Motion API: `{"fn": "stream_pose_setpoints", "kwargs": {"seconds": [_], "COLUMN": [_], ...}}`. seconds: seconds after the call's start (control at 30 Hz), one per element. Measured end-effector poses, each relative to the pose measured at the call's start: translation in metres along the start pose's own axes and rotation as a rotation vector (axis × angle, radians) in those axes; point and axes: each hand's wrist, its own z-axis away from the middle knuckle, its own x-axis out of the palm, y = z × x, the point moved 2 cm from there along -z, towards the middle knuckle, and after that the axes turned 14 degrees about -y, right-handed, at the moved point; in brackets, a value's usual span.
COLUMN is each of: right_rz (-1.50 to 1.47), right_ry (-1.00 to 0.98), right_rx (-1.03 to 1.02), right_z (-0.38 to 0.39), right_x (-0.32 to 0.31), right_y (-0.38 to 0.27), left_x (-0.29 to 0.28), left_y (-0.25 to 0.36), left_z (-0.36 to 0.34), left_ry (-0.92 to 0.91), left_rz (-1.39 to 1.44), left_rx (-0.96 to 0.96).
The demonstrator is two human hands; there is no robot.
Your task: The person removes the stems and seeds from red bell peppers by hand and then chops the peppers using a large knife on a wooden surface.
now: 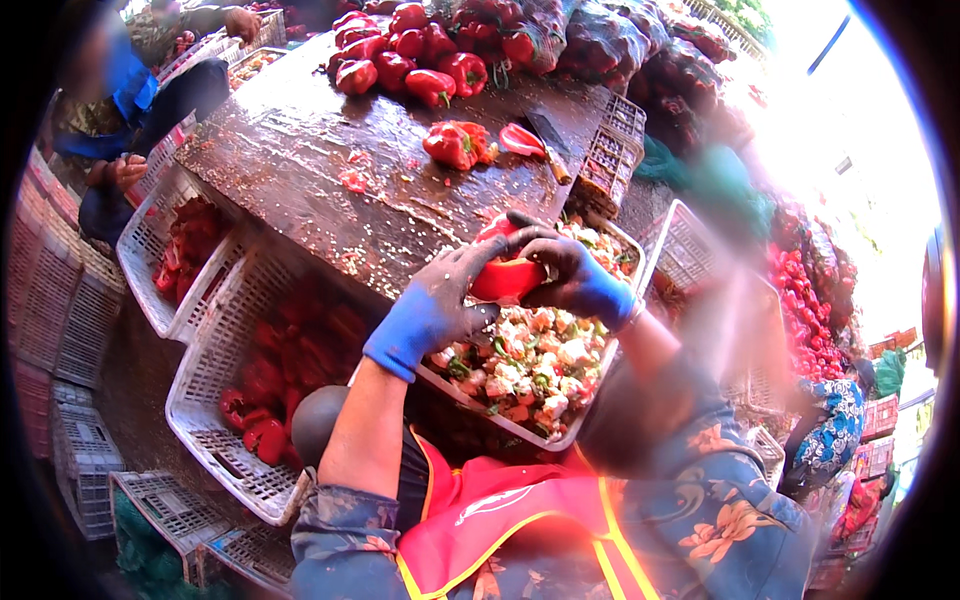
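Note:
Both my hands wear blue gloves with dark palms. Between them is a red bell pepper [508,279], opened up, held above a crate of pale pepper cores and seeds [540,375]. My left hand [447,300] grips its left side, and my right hand [570,268] closes on its right side with fingers over the top. On the wet wooden table [330,170] ahead lie a cut red pepper [457,145], a red pepper piece [522,141] and a knife [550,150] with a wooden handle.
Whole red peppers [405,50] are heaped at the table's far side, beside filled net sacks [605,40]. White crates [235,400] with red pepper pieces stand on my left. Another person's hand [125,172] shows at far left. Stacked crates [60,270] line the left edge.

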Motion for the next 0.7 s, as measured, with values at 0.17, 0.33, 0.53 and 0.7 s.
{"fn": "stream_pose_setpoints", "kwargs": {"seconds": [0.17,0.33,0.53,0.7], "right_rz": [-0.260,-0.650,-0.753,-0.908], "right_ry": [0.300,0.549,0.562,0.609], "right_rx": [0.236,0.390,0.354,0.361], "right_z": [0.030,0.038,0.036,0.053], "right_x": [0.022,0.041,0.044,0.042], "right_y": [0.036,0.031,0.028,0.042], "left_x": [0.044,0.076,0.090,0.096], "left_y": [-0.039,-0.034,-0.033,-0.018], "left_z": [-0.020,-0.024,-0.040,-0.052], "left_ry": [-0.135,-0.115,-0.253,-0.385], "left_rz": [-0.123,-0.084,-0.268,-0.427], "left_rx": [-0.346,-0.187,-0.244,-0.320]}}
